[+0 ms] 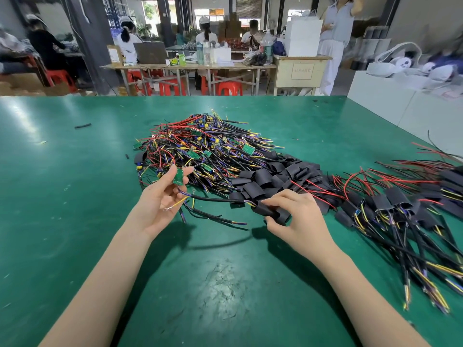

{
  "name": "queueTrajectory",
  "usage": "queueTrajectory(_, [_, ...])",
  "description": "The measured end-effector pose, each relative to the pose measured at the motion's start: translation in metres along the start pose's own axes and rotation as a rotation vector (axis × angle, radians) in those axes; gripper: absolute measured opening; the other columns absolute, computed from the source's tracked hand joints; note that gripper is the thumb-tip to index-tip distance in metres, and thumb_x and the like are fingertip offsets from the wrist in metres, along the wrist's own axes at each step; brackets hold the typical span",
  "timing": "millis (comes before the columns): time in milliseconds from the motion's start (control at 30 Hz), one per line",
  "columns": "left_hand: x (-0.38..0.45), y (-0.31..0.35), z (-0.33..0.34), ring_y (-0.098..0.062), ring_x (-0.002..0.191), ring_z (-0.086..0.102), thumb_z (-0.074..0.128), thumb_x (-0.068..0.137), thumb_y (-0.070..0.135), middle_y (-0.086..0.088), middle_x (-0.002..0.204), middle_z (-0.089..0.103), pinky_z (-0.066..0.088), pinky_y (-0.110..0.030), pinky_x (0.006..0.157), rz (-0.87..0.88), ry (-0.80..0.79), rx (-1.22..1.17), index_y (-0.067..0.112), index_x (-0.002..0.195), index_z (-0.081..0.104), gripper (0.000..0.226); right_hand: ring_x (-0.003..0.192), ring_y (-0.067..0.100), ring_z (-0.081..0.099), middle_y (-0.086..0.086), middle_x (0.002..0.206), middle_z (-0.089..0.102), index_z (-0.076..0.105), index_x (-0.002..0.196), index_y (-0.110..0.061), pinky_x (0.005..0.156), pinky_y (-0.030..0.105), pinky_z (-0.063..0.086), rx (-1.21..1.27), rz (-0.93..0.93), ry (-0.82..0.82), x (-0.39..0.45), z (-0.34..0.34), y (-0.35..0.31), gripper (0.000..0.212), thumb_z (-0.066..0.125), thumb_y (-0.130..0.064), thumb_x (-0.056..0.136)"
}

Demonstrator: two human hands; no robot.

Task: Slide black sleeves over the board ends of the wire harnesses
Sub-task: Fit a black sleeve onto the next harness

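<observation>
Head view: we see both hands raised just above the green counter.
Left hand: we see it pinch a small green board between thumb and fingertips; its cable runs right toward the other hand.
Right hand: our fingers grip a black sleeve, at the near edge of the sleeve pile.
Sleeves: loose heap just beyond the right hand.
Bare harnesses: tangled pile at centre, behind the left hand.
Sleeved harnesses: spread to our right.
</observation>
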State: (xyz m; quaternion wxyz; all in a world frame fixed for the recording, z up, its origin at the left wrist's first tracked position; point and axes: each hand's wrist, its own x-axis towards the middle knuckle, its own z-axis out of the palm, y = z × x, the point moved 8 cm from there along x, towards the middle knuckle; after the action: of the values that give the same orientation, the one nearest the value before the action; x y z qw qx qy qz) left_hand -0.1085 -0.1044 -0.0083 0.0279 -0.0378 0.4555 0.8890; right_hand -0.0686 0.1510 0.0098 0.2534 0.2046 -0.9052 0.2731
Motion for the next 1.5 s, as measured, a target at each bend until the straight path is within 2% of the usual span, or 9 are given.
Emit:
queueTrajectory(67, [0.0,-0.002,0.0,0.0,0.042,0.05,0.064,0.076,0.035,-0.001,0.073,0.064,0.045,-0.006,0.051,-0.009,-0.004,0.01,0.01,0.083,0.081,0.03,0.085,0.008,0.057,-0.012,0.096,0.065,0.071,0.099,-0.023,0.083,0.031,0.037,0.003,-0.027,0.003,0.0,-0.001,-0.004,0.026,0.073,-0.019,0.073])
queueTrajectory(233, [0.003,-0.002,-0.004,-0.003,0.069,0.054,0.066,0.078,0.032,-0.001,0.091,0.071,0.047,-0.009,0.061,0.002,0.025,-0.008,0.012,0.081,0.081,0.025,0.084,0.002,0.048,-0.013,0.098,0.065,0.072,0.099,-0.022,0.085,0.029,0.034,0.003,-0.083,0.018,-0.001,-0.003,-0.011,0.026,0.068,-0.022,0.073])
queueTrajectory(333, [0.003,-0.002,-0.006,-0.002,0.063,0.056,0.066,0.078,0.031,-0.003,0.078,0.069,0.046,-0.009,0.056,-0.014,0.033,-0.083,0.004,0.094,0.078,0.033,0.085,0.004,0.05,-0.012,0.1,0.065,0.071,0.101,-0.022,0.087,0.03,0.035,-0.009,-0.083,-0.003,-0.001,-0.002,-0.011,0.026,0.071,-0.021,0.075])
queueTrajectory(467, [0.002,-0.004,-0.003,-0.002,0.062,0.057,0.065,0.079,0.03,-0.003,0.084,0.071,0.047,-0.008,0.057,-0.025,0.015,-0.115,0.002,0.103,0.071,0.038,0.087,0.007,0.054,-0.012,0.102,0.064,0.071,0.103,-0.021,0.087,0.031,0.036,-0.003,-0.073,-0.01,-0.001,-0.001,-0.01,0.028,0.073,-0.019,0.076])
queueTrajectory(600, [0.002,-0.006,-0.004,-0.002,0.068,0.057,0.066,0.078,0.032,0.0,0.088,0.07,0.048,-0.007,0.062,-0.052,0.005,-0.086,0.007,0.087,0.08,0.03,0.092,0.006,0.055,-0.011,0.103,0.064,0.07,0.105,-0.02,0.088,0.029,0.036,0.038,-0.079,-0.002,0.0,-0.003,-0.012,0.028,0.072,-0.019,0.077])
queueTrajectory(700, [0.002,-0.005,-0.004,-0.002,0.063,0.055,0.065,0.079,0.034,-0.001,0.077,0.06,0.046,-0.006,0.061,-0.054,0.021,-0.067,0.008,0.087,0.08,0.032,0.095,0.008,0.058,-0.009,0.103,0.064,0.07,0.105,-0.019,0.089,0.029,0.036,0.062,-0.096,0.012,0.0,-0.006,-0.015,0.029,0.071,-0.018,0.077])
queueTrajectory(800, [0.001,-0.005,-0.004,0.0,0.052,0.054,0.065,0.077,0.035,0.001,0.072,0.065,0.046,-0.006,0.053,-0.045,0.031,-0.027,0.011,0.085,0.081,0.03,0.096,0.01,0.059,-0.008,0.103,0.064,0.069,0.106,-0.018,0.089,0.03,0.037,0.075,-0.108,0.041,0.0,-0.009,-0.018,0.029,0.07,-0.018,0.077])
queueTrajectory(1267, [0.0,-0.01,-0.003,-0.001,0.056,0.05,0.063,0.078,0.038,0.006,0.068,0.06,0.042,-0.009,0.056,-0.083,-0.024,0.125,0.014,0.089,0.081,0.031,0.094,0.005,0.057,-0.009,0.098,0.064,0.07,0.103,-0.018,0.086,0.022,0.034,0.151,-0.068,0.08,0.0,-0.012,-0.016,0.029,0.07,-0.021,0.074])
queueTrajectory(1500, [-0.001,-0.011,0.0,-0.002,0.056,0.045,0.059,0.081,0.037,0.006,0.067,0.056,0.037,-0.011,0.052,-0.089,-0.063,0.168,0.014,0.091,0.081,0.033,0.093,0.006,0.057,-0.009,0.099,0.062,0.069,0.104,-0.018,0.086,0.025,0.035,0.147,-0.057,0.058,-0.001,-0.011,-0.016,0.031,0.072,-0.022,0.073])
